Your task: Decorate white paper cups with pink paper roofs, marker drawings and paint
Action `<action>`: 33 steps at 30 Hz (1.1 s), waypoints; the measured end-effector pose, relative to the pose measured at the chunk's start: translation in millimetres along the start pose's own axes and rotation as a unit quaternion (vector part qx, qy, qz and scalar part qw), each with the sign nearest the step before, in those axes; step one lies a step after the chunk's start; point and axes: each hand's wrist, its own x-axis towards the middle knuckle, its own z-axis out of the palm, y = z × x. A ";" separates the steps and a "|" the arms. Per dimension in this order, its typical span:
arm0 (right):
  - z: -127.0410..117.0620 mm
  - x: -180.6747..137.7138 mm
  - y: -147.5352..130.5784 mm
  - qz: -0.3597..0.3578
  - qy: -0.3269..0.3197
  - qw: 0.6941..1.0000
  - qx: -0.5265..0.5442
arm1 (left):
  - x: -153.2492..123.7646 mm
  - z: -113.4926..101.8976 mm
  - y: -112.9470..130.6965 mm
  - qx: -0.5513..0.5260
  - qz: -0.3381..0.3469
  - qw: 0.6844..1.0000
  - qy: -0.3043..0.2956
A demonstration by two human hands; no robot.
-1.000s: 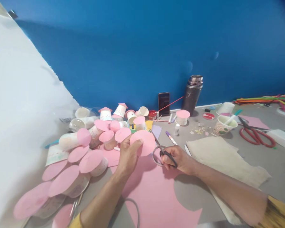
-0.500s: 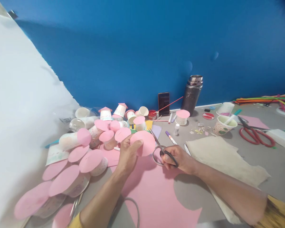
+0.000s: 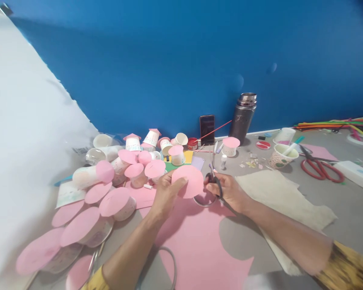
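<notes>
Between thumb and fingers, my left hand [image 3: 166,193] pinches a round pink paper disc [image 3: 188,181] above the table. My right hand [image 3: 230,189] is closed round the handles of a pair of dark-handled scissors [image 3: 217,187], just right of the disc. Their blades point up and away and stand apart from the paper. Beneath both hands lies a large pink sheet [image 3: 196,245] with a rounded cut-out on its right side. A grey ring [image 3: 204,204], perhaps a tape roll, rests on it, partly hidden behind the disc.
Several paper cups with pink discs [image 3: 115,201] crowd the left side. At the back stand a phone [image 3: 207,129] and a dark flask [image 3: 243,117]. To the right are a beige cloth [image 3: 284,197], a patterned cup [image 3: 282,157], red-handled scissors [image 3: 320,167] and a white power strip [image 3: 355,175].
The scissors have swung from leaning left near the disc's edge to upright, away from it. The disc has shifted slightly right. The view has moved a little.
</notes>
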 end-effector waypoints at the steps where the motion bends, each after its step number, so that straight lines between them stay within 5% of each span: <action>1: -0.2 0.5 -0.8 -0.010 0.008 1.000 0.021 | -1.0 1.8 0.5 0.014 -0.006 1.000 -0.009; 6: -0.8 1.4 -2.7 -0.001 0.044 0.999 0.005 | -4.6 10.0 -1.4 0.041 -0.052 0.995 -0.069; 12: -5.3 5.0 -5.3 -0.024 0.141 0.989 -0.024 | -0.6 11.3 -13.0 -0.073 -0.037 0.996 -0.045; 17: -12.1 10.3 -4.3 -0.046 0.119 0.990 -0.055 | -1.3 14.6 -14.3 -0.017 -0.058 0.996 -0.063; 23: -51.2 1.9 -47.6 -0.132 0.136 0.964 -0.189 | -1.6 14.5 -9.1 -0.034 -0.048 0.997 -0.051; 27: -95.9 -34.4 -70.1 -0.132 0.179 0.888 -0.404 | 2.1 10.4 -7.1 -0.038 -0.041 0.997 -0.047; 33: -133.1 -86.6 -47.4 0.134 0.182 0.692 -0.686 | 10.8 5.7 -11.2 -0.059 -0.017 0.998 -0.023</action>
